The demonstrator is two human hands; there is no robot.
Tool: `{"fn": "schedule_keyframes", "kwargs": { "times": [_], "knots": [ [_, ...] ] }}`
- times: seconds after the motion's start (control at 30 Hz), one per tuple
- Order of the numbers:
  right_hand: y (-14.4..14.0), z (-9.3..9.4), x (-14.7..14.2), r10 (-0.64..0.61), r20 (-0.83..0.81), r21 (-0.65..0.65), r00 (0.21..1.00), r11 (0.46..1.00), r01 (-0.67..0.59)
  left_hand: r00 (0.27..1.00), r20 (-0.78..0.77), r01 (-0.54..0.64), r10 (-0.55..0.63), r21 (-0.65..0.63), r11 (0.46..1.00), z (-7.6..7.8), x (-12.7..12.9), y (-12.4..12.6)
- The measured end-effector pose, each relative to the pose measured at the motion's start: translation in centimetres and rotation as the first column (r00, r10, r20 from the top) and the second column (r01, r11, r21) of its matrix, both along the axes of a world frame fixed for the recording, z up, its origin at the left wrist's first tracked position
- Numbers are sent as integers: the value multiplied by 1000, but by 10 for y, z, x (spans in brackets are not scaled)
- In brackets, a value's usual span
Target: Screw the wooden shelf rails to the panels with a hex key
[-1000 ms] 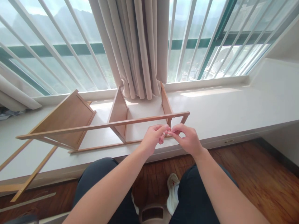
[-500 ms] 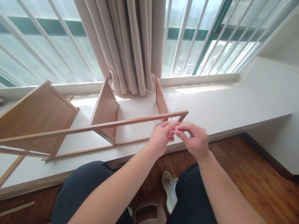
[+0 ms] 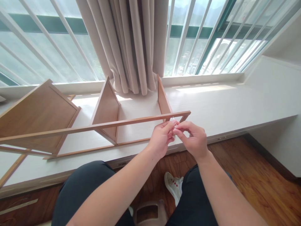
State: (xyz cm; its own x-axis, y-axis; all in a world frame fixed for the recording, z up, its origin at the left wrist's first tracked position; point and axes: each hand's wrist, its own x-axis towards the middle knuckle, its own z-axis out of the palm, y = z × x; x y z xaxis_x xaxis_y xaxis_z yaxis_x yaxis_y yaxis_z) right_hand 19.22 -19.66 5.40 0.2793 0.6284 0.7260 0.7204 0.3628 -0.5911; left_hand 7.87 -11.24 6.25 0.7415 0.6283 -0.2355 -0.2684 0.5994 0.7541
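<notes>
A brown wooden shelf frame (image 3: 131,121) lies on its side on the white window ledge, with several panels standing up between its rails. Near the frame's right end, my left hand (image 3: 162,135) is closed in a pinch on a thin silvery metal rod (image 3: 173,118). The rod's upper end points at the rail by the last panel (image 3: 163,94); whether it touches the wood cannot be made out. My right hand (image 3: 194,135) meets the left one, thumb and forefinger pinched around the rod's lower part. Fingers hide most of the rod, so its exact kind is unclear.
Behind the frame hangs a beige curtain (image 3: 131,47) before a barred window. The white ledge (image 3: 216,106) runs on to the right wall. Below are the wooden floor (image 3: 235,169), my legs and a stool (image 3: 147,212) between them.
Both hands have shifted slightly left, still pinched together, and more of the rod's upper end shows. The camera view has moved a little; the frame appears unmoved.
</notes>
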Motion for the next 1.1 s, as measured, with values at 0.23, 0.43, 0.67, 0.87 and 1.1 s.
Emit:
{"fn": "schedule_keyframes", "kwargs": {
  "times": [0.23, 0.43, 0.67, 0.87, 1.1],
  "knots": [
    [-1, -1, 0, 5, -46, -11, 999, 1000, -6, 1000, 6, 7, -7, 9, 1000, 0, 0, 1],
    [0, -6, 0, 15, -100, -36, 995, 999, -19, 1000, -4, 14, -14, -1, 1000, 0, 0, 2],
    [2, -9, -3, -24, -223, -31, 975, 999, 17, 999, 16, 45, -44, -22, 999, 2, -1, 5],
    [2, -6, -2, -39, -231, -86, 972, 996, 19, 1000, 4, 27, -27, -24, 999, 0, 0, 5],
    [0, -4, -3, -34, -243, -134, 969, 991, 1, 999, 6, 40, -39, -37, 999, 1, 1, 5]
  ]
}}
